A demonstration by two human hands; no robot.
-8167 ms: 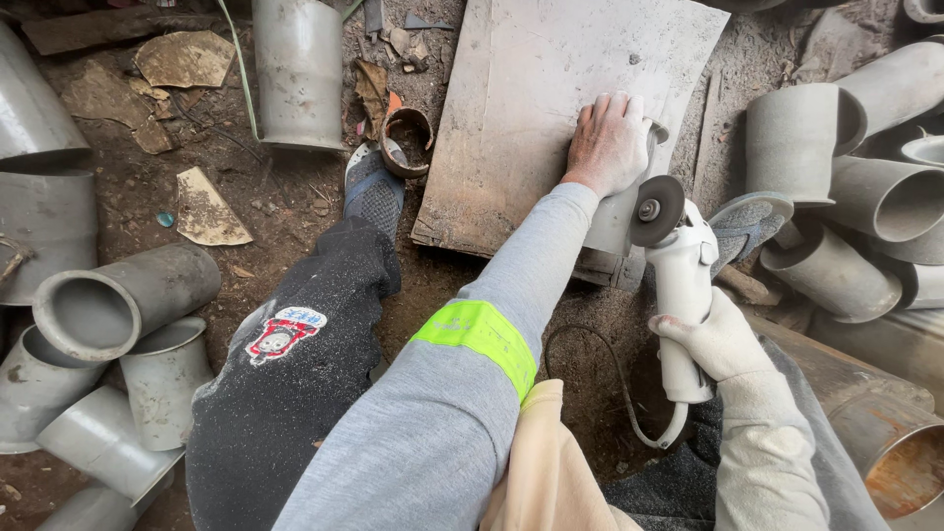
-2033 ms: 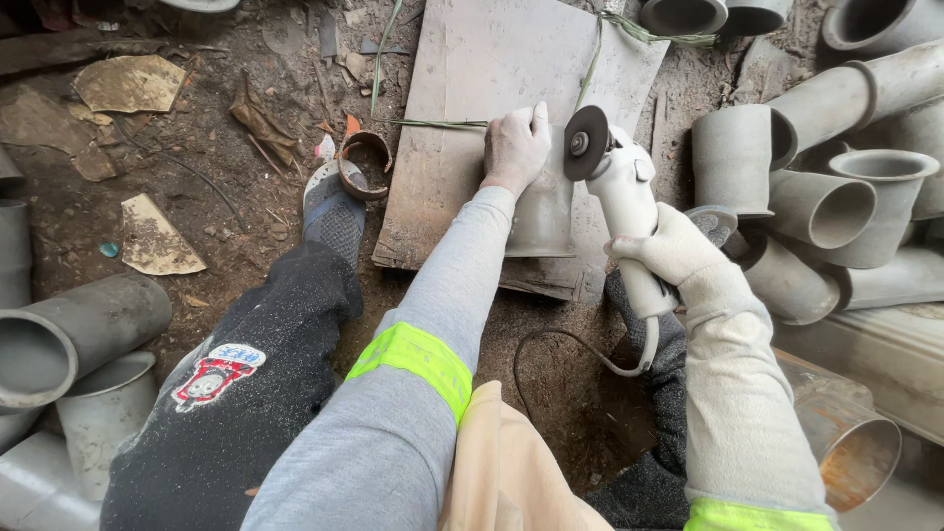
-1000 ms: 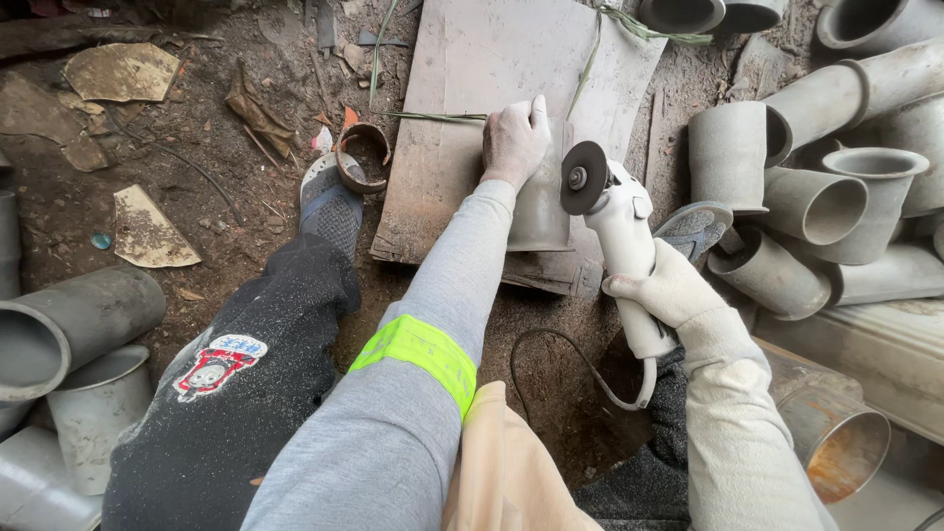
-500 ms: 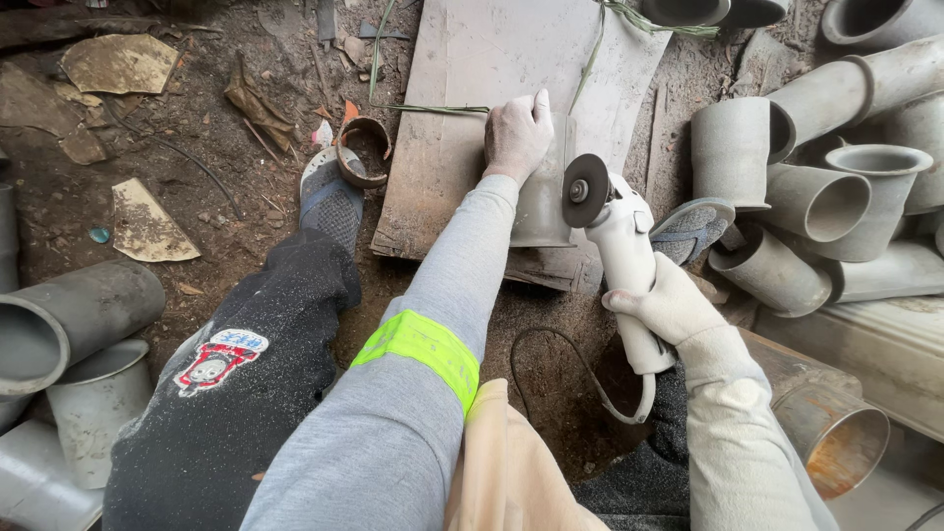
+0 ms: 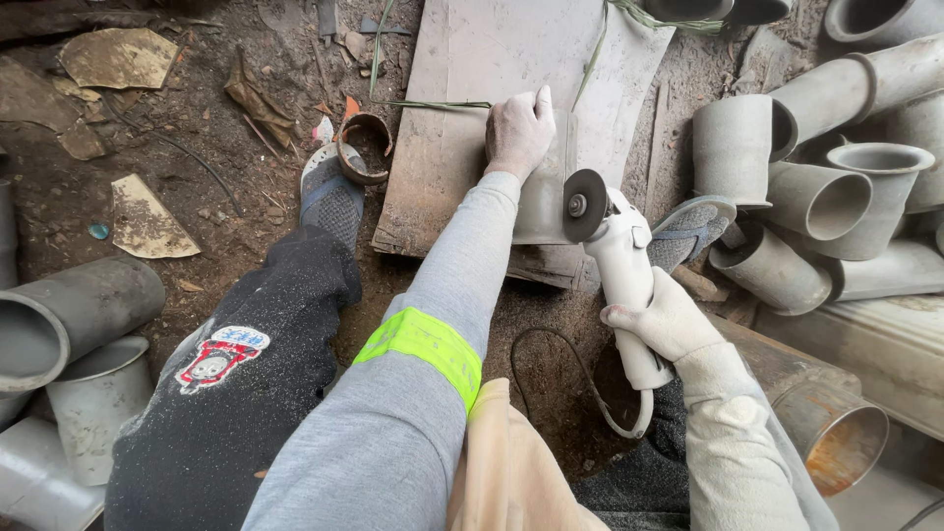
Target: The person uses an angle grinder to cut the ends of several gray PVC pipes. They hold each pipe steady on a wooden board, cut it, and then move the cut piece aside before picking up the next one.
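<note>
since half a second earlier the angle grinder (image 5: 619,285) had barely been shifted. it was gripped by the right hand (image 5: 664,320), disc just right of the upright-seeming grey pipe piece (image 5: 546,202) steadied under the left hand (image 5: 518,133).

The left hand (image 5: 518,133) wears a dusty grey glove, and its grey sleeve (image 5: 413,393) carries a bright yellow-green band. The right hand (image 5: 669,320) wears a white glove with a pale sleeve. Dark speckled trousers (image 5: 236,393) bear a red cartoon patch above a grey shoe (image 5: 332,197).
</note>
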